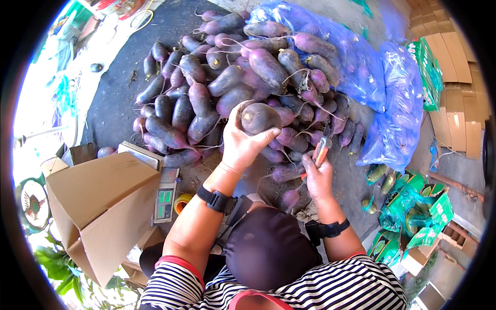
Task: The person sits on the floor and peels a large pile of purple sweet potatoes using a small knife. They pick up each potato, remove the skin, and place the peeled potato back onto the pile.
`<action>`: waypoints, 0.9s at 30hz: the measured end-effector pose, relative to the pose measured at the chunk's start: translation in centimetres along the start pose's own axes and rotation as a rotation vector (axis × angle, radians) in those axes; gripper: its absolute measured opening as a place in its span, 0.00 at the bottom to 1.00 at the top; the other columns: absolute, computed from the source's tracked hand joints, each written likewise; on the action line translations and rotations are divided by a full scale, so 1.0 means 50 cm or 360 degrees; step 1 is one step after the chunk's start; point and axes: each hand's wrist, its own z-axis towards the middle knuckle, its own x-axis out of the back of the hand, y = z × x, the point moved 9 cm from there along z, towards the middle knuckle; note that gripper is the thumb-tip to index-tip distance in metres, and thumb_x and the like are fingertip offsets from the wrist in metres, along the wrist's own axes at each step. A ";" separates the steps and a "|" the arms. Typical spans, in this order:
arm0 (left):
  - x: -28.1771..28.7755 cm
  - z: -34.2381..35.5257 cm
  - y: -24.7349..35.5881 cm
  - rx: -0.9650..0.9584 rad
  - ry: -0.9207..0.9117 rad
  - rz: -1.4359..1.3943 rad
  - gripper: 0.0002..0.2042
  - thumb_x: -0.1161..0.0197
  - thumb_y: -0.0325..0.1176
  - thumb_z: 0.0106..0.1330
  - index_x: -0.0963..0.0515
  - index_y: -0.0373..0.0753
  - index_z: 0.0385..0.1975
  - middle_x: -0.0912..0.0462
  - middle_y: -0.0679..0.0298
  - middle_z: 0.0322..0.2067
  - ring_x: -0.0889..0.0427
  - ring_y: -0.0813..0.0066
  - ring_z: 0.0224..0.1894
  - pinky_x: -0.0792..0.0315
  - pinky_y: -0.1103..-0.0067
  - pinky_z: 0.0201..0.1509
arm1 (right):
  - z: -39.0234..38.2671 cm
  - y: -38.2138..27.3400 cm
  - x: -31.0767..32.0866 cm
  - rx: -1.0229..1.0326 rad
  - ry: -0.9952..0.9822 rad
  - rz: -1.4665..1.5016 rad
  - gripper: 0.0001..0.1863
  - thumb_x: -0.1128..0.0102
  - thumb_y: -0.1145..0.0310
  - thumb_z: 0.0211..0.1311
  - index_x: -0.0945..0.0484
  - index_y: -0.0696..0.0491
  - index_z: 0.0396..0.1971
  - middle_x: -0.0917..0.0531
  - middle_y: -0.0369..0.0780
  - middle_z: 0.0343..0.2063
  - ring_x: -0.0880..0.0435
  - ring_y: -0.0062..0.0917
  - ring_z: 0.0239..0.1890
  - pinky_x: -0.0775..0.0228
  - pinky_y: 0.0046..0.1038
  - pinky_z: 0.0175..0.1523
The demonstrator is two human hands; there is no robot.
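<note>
My left hand [241, 146] is wrapped round a dark purple radish [260, 119], held end-up above the near side of a big pile of purple radishes [227, 80]. Its fingers and thumb curve about the root's sides. To the right, my right hand [319, 180] grips a knife [321, 151] with an orange handle. The blade points away from me, and its dark tip is hard to make out against the pile. The knife and the held radish are apart. Thin roots trail from many of the heaped radishes.
Blue plastic bags [395, 103] lie right of the pile, on and beside a dark mat [116, 93]. A cardboard box [98, 196] and a scale [165, 196] stand at left, with a yellow tape roll [182, 202] beside them. Green cartons [439, 219] holding produce sit at right.
</note>
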 end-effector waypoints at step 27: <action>-0.039 -0.108 0.234 -0.0904 -0.0482 0.0952 0.39 0.19 0.32 0.38 0.27 0.34 0.56 0.23 0.51 0.52 0.24 0.49 0.57 0.31 0.63 0.65 | -0.040 -0.287 0.016 0.0628 -0.0244 -0.1596 0.14 0.35 0.61 0.63 0.26 0.56 0.35 0.17 0.49 0.28 0.16 0.51 0.33 0.26 0.47 0.34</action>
